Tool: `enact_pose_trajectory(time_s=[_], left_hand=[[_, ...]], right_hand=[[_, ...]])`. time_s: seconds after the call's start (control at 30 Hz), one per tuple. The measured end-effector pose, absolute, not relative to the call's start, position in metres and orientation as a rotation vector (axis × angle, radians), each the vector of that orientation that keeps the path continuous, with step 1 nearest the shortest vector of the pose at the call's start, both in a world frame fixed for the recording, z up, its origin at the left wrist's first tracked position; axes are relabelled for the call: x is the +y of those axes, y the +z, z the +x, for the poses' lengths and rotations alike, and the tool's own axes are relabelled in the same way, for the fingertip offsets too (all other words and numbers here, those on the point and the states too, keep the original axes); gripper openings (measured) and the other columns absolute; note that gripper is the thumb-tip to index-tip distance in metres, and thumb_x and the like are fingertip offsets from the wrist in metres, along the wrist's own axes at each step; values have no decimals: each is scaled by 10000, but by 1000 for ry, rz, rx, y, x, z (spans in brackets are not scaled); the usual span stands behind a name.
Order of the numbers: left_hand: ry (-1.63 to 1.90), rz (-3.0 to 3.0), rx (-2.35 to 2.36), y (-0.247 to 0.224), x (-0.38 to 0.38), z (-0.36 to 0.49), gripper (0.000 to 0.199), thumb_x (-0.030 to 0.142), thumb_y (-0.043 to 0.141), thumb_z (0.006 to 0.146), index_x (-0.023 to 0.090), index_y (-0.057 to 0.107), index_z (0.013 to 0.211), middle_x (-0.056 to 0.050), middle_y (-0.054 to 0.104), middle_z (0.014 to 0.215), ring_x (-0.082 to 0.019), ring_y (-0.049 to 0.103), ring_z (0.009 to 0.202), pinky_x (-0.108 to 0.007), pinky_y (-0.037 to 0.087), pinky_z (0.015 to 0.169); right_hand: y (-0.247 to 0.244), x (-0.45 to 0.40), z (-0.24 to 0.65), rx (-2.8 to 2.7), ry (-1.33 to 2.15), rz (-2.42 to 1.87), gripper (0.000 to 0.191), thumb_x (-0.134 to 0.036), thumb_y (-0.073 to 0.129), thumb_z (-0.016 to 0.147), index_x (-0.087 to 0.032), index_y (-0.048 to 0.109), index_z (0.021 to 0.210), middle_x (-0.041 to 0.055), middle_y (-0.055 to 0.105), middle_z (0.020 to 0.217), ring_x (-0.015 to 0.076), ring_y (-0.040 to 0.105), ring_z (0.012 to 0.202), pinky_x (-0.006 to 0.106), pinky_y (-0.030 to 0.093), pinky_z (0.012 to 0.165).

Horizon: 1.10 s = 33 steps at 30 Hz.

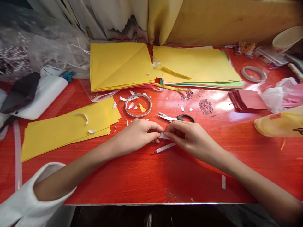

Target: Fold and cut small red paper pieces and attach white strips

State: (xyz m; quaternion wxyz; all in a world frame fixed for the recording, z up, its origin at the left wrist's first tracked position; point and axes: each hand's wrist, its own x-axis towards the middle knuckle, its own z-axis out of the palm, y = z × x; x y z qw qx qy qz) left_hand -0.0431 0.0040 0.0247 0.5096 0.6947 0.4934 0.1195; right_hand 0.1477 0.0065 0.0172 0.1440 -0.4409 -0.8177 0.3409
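Observation:
My left hand (139, 134) and my right hand (190, 135) meet over the middle of the table, thumbs and forefingers pinched close together. Between them shows a small white piece of paper or tape (163, 136), partly hidden by the fingers. Just beyond my right hand lie black-handled scissors (174, 118), blades spread a little and pointing left. A slim white tool with a thin reddish tip (164, 148) rests below the fingers. Past my left hand, a roll of narrow tape (150, 108) lies flat around white scraps and a yellow scrap (142, 107).
Cut yellow paper strips (66, 127) lie at left. Yellow sheet stacks (120, 64) and mixed-colour sheets (199, 64) stand at the back. Dark pink paper pieces (251, 99), another tape roll (253, 73) and a yellowish container (279, 123) are at right. The red table's front edge (142, 204) is near.

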Motion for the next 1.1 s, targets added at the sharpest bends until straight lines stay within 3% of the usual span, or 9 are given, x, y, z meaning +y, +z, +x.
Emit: enact_pose_trajectory(time_s=[0.2,0.33,0.47,0.6,0.73,0.87,1.1], left_hand=[[336,1694,1189,26,2,-43,266,179,453,830,164,668,986,-23,699,901,-128,645,814,-228,479,760],[454,1833,1213,31,1,-45,236,169,460,849,173,664,968,-9,699,941,-124,635,855,-228,461,800],[567,1903,1177,34,0,-45,238,209,461,869,188,649,1014,2,689,985,-116,619,886,-212,448,806],[497,1770,1208,37,-1,-45,321,224,450,862,219,581,1154,3,685,944,-114,623,813,-214,459,720],[412,1705,1208,40,-1,-45,272,296,474,843,193,659,1013,-17,689,915,-139,619,806,-229,454,692],[422,1687,1150,41,-1,-43,265,342,475,852,195,684,922,3,690,860,-127,610,796,-220,438,704],[464,1643,1132,39,-1,-42,220,304,480,858,190,669,861,19,676,843,-103,608,801,-202,428,719]], right_hand=[[17,6,149,-2315,998,-1398,68,-223,549,825,-170,573,790,-13,548,621,91,474,529,220,351,512],[21,9,152,-2251,957,-1441,245,-312,635,774,-165,565,957,-5,558,684,103,477,562,224,360,517],[27,10,155,-2429,939,-1262,101,-239,561,830,-169,632,817,-7,518,646,95,428,570,222,317,519],[32,9,155,-2416,1070,-1294,181,-219,496,863,-157,605,732,-38,413,547,76,327,508,223,250,467],[34,7,155,-2318,1276,-1304,263,-301,476,877,-155,576,682,-43,325,541,77,262,508,235,205,447],[36,7,156,-2197,1549,-1315,324,-402,450,881,-148,602,749,-33,347,573,80,253,511,243,200,442],[35,5,156,-2099,1680,-1309,309,-406,458,875,-155,588,749,-39,339,590,77,250,511,246,189,443]])
